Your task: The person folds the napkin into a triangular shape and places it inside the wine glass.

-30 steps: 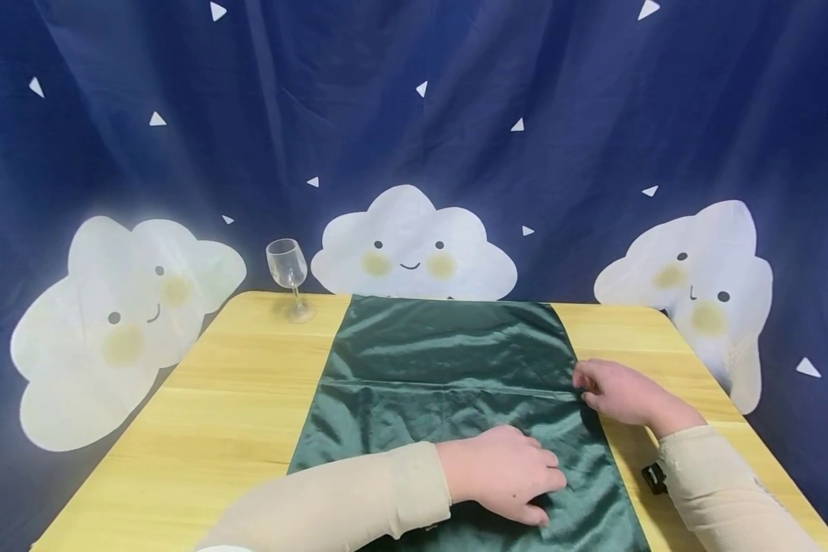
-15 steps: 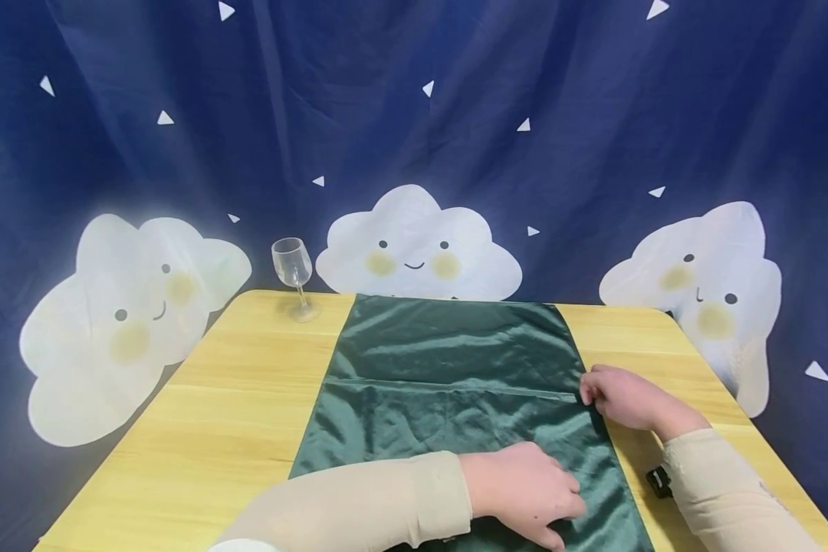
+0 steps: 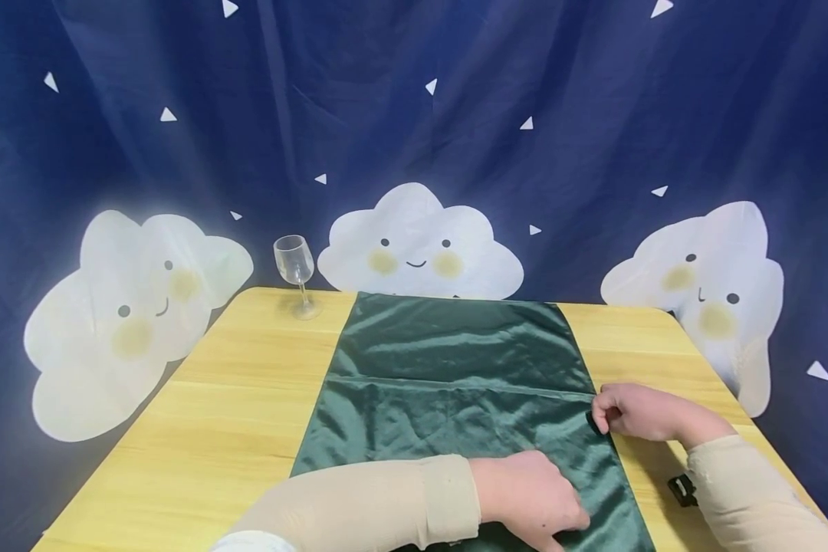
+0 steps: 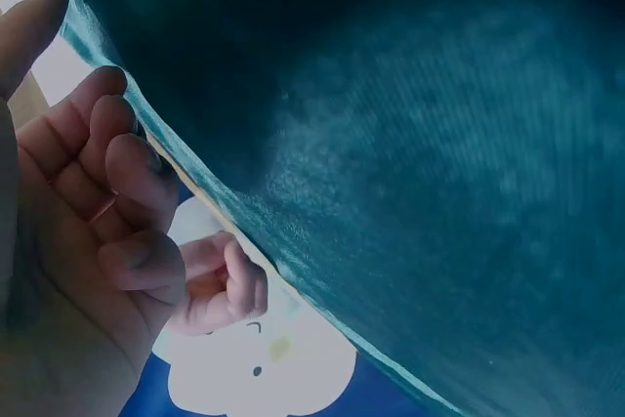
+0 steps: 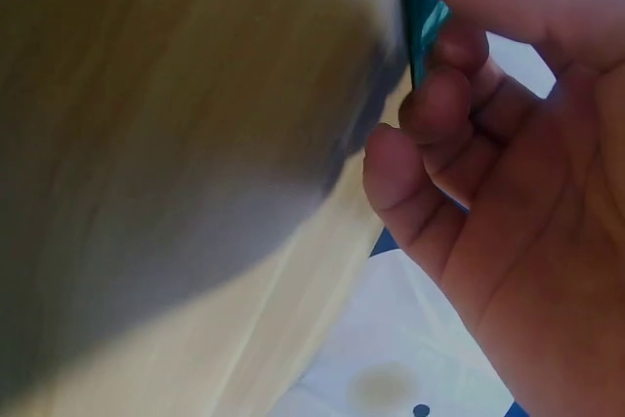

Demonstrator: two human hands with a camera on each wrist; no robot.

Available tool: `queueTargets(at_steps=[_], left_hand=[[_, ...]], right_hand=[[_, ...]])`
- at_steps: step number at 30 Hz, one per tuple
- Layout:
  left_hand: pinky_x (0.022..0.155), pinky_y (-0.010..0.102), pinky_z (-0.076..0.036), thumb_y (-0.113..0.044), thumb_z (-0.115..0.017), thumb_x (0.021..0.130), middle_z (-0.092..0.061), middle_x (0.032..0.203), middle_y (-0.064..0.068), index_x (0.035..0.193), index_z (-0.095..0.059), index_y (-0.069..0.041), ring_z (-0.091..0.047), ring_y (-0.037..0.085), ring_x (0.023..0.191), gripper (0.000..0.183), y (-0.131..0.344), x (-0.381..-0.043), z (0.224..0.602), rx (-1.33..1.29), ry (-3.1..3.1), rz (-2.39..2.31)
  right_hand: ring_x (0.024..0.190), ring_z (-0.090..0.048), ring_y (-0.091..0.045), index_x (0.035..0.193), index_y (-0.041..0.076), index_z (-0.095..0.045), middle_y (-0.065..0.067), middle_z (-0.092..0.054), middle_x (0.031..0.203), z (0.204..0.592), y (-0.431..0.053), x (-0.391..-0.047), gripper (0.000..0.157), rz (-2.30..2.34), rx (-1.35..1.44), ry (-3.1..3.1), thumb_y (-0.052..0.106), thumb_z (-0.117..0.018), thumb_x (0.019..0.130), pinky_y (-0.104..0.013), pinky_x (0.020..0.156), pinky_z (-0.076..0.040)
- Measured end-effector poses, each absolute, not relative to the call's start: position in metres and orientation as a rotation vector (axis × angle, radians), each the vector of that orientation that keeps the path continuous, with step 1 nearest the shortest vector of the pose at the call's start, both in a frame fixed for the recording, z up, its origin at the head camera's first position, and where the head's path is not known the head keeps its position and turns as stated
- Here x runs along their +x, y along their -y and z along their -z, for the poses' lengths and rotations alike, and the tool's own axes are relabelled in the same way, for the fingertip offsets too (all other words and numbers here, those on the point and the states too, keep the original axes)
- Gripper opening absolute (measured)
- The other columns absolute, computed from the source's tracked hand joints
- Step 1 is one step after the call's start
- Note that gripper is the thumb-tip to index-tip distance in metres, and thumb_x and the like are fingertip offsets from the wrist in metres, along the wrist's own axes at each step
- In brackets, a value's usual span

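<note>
A dark green satin cloth (image 3: 448, 337) lies over the middle of the wooden table, with a fold line across it and small wrinkles. My left hand (image 3: 533, 494) is over its near part, palm down; in the left wrist view this hand (image 4: 88, 183) has loosely bent fingers beside the cloth (image 4: 439, 163), the thumb tip at its surface. At the cloth's right edge is my right hand (image 3: 645, 414), fingers curled. The right wrist view shows the edge of the cloth (image 5: 422, 7) between the thumb and fingers of that hand (image 5: 518, 153).
A clear wine glass (image 3: 294, 262) stands upright at the table's back left corner, left of the cloth. Bare wood of the table (image 3: 234, 391) shows on both sides. Behind hangs a dark blue curtain (image 3: 455, 138) printed with clouds.
My left hand has slid right and nearer to me over the cloth. The right hand has moved along the cloth's right edge toward me. The glass stands where it was.
</note>
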State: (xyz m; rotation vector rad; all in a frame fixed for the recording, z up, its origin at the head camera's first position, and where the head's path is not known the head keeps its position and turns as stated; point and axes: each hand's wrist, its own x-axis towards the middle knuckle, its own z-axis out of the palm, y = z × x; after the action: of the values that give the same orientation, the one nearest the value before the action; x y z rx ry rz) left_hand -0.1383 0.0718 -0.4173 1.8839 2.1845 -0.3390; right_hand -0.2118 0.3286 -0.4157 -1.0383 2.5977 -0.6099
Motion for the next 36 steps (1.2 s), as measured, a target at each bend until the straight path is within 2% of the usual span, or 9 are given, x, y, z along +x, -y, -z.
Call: queueTargets(at_steps=[10,18,28,30,33,36], left_hand=[[0.067,0.019,-0.040,-0.053,-0.059,0.099,-0.060,0.085,-0.016,0.104,-0.063,-0.034,-0.053,0.004,0.070,0.020,-0.075,-0.138,0.419,1.820,-2.146,0.325],[0.064,0.017,-0.031,-0.042,-0.064,0.099,-0.053,0.078,-0.012,0.089,-0.058,-0.028,-0.043,0.005,0.066,0.019,-0.073,-0.135,0.422,1.810,-2.072,0.288],[0.062,0.015,-0.028,-0.035,-0.060,0.103,-0.050,0.076,-0.011,0.085,-0.057,-0.025,-0.037,0.004,0.063,0.021,-0.067,-0.132,0.420,1.826,-2.044,0.245],[0.061,0.016,-0.028,-0.036,-0.058,0.104,-0.051,0.077,-0.011,0.089,-0.057,-0.025,-0.038,0.005,0.063,0.019,-0.067,-0.131,0.420,1.817,-2.045,0.229],[0.064,0.015,-0.032,-0.037,-0.058,0.104,-0.053,0.085,-0.014,0.106,-0.057,-0.027,-0.044,0.003,0.068,0.010,-0.069,-0.131,0.418,1.778,-2.057,0.192],[0.068,0.014,-0.036,-0.036,-0.058,0.104,-0.054,0.095,-0.016,0.123,-0.051,-0.028,-0.049,0.000,0.075,0.022,-0.073,-0.130,0.417,1.753,-2.065,0.163]], right_hand=[[0.068,-0.039,-0.002,0.081,0.025,-0.063,0.009,-0.043,0.080,0.413,-0.334,-0.202,0.040,0.613,-1.053,-2.486,-0.014,-0.057,0.077,-0.025,0.062,-0.039],[0.069,-0.041,-0.003,0.086,0.021,-0.057,0.008,-0.044,0.080,0.420,-0.339,-0.204,0.040,0.676,-1.015,-2.447,-0.017,-0.057,0.071,-0.025,0.060,-0.036],[0.064,-0.043,-0.001,0.084,0.015,-0.057,0.009,-0.046,0.077,0.424,-0.338,-0.207,0.028,0.809,-0.954,-2.351,-0.008,-0.072,0.077,-0.022,0.056,-0.039],[0.063,-0.043,0.000,0.083,0.013,-0.057,0.009,-0.047,0.076,0.425,-0.338,-0.208,0.025,0.827,-0.938,-2.339,-0.006,-0.073,0.079,-0.022,0.056,-0.039],[0.062,-0.043,-0.001,0.082,0.013,-0.057,0.009,-0.048,0.075,0.424,-0.338,-0.207,0.023,0.828,-0.913,-2.348,-0.003,-0.074,0.081,-0.023,0.056,-0.039],[0.062,-0.043,-0.002,0.081,0.012,-0.058,0.008,-0.048,0.075,0.424,-0.337,-0.207,0.022,0.832,-0.888,-2.350,-0.003,-0.074,0.082,-0.023,0.055,-0.038]])
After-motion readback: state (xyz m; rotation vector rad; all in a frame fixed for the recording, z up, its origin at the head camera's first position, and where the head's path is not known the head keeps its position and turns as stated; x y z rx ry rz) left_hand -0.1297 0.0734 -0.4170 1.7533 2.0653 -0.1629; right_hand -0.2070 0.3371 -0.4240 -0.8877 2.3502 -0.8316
